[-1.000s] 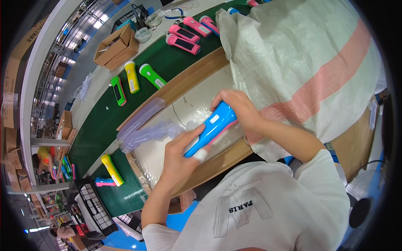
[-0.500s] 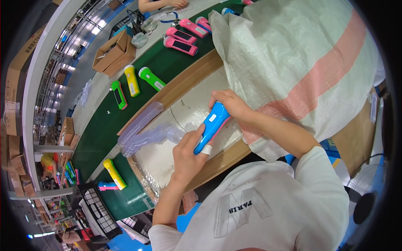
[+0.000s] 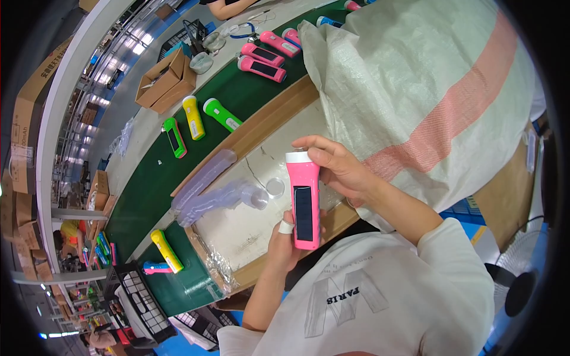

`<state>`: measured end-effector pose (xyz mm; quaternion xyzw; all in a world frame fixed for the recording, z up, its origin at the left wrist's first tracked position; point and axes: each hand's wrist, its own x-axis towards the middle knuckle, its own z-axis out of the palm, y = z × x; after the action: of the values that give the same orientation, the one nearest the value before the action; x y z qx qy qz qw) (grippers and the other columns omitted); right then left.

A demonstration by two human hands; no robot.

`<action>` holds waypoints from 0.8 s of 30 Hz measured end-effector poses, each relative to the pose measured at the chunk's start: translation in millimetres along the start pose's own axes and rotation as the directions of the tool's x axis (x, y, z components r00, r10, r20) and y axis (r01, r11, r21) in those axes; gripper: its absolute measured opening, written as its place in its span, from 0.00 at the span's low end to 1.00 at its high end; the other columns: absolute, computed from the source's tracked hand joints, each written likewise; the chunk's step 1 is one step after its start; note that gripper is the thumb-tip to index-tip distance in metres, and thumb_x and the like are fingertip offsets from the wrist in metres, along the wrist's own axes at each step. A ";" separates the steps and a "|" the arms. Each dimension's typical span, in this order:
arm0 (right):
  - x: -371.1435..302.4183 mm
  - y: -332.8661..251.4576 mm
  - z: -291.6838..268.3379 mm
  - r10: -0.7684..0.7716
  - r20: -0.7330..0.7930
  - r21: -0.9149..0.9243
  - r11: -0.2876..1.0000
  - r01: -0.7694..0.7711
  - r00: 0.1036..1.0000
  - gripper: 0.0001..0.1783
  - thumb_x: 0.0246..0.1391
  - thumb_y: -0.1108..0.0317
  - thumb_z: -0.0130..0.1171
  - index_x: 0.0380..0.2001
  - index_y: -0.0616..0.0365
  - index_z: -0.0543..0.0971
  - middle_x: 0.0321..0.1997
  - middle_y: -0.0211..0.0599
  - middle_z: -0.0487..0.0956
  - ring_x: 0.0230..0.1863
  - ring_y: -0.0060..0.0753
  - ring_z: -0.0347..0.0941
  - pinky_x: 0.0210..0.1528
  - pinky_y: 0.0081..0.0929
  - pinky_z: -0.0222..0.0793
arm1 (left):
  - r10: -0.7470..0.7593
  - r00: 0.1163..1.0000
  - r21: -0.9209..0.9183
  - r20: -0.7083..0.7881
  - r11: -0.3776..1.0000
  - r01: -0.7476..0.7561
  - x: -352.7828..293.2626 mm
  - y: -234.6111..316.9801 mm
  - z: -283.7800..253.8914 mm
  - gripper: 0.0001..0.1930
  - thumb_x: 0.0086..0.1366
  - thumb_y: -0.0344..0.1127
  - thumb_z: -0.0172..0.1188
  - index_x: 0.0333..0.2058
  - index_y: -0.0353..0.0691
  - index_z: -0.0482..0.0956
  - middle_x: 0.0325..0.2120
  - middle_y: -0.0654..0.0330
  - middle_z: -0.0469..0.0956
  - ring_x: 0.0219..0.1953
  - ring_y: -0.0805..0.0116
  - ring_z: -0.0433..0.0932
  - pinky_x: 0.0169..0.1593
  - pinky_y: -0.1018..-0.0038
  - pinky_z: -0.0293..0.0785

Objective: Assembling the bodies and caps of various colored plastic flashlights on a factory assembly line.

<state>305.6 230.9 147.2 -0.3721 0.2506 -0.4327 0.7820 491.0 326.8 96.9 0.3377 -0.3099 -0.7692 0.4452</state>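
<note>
A flashlight (image 3: 304, 202) is held upright over the tray, its pink face with a dark panel turned up and its white head at the far end. My left hand (image 3: 284, 244) is closed round the lower handle, a white wrap on one finger. At the head, my right hand (image 3: 339, 166) grips with thumb and fingers. Beneath is a shallow cardboard tray (image 3: 258, 228) holding clear plastic sleeves (image 3: 205, 172) and a clear round piece (image 3: 275, 188).
A green flashlight (image 3: 221, 114), a yellow one (image 3: 193, 118) and several pink ones (image 3: 261, 69) lie on the green belt (image 3: 139, 193). A large white woven sack (image 3: 386, 77) stands right. Beyond the belt are an open carton (image 3: 163, 83) and another person's arm (image 3: 231, 7).
The flashlight has been turned from its blue face to its pink face and stands more upright. My left hand has moved lower on the handle; my right hand has shifted to the head.
</note>
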 end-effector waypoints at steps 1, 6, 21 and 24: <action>1.1 2.2 2.8 -0.019 -0.040 -0.106 0.994 0.014 0.999 0.25 0.58 0.56 0.58 0.55 0.54 0.68 0.47 0.32 0.73 0.49 0.24 0.70 0.54 0.28 0.66 | 0.174 0.977 0.332 -0.124 0.935 -0.125 2.0 -6.2 -1.2 0.30 0.70 0.54 0.45 0.60 0.35 0.60 0.47 0.48 0.74 0.45 0.62 0.76 0.48 0.69 0.72; 4.1 5.3 24.2 -0.094 0.012 -0.049 0.994 0.094 0.996 0.24 0.55 0.60 0.62 0.52 0.53 0.68 0.45 0.33 0.73 0.47 0.26 0.70 0.53 0.28 0.66 | 0.245 0.957 0.627 -0.155 0.773 -0.096 -3.5 11.0 29.7 0.34 0.54 0.34 0.69 0.57 0.34 0.62 0.40 0.60 0.73 0.41 0.69 0.73 0.47 0.74 0.69; -10.1 22.7 33.4 -0.368 -0.005 -0.201 0.911 0.359 0.930 0.14 0.48 0.67 0.60 0.30 0.52 0.64 0.38 0.48 0.76 0.47 0.36 0.72 0.52 0.36 0.67 | 0.556 0.831 0.879 -0.008 0.399 -0.259 -7.8 0.4 24.0 0.29 0.52 0.33 0.67 0.52 0.34 0.66 0.35 0.44 0.78 0.36 0.49 0.80 0.39 0.63 0.75; -4.9 26.0 30.4 -0.352 -0.090 -0.176 0.926 0.333 0.931 0.13 0.50 0.67 0.60 0.33 0.52 0.65 0.40 0.47 0.76 0.46 0.35 0.73 0.51 0.33 0.68 | 0.560 0.828 0.876 -0.012 0.405 -0.261 -1.8 -2.5 22.7 0.29 0.53 0.32 0.66 0.52 0.34 0.65 0.34 0.47 0.78 0.34 0.49 0.80 0.38 0.64 0.75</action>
<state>337.6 255.3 145.0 -0.4443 0.2617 -0.5633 0.6456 472.4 333.4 108.6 0.5354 -0.6440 -0.3206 0.4426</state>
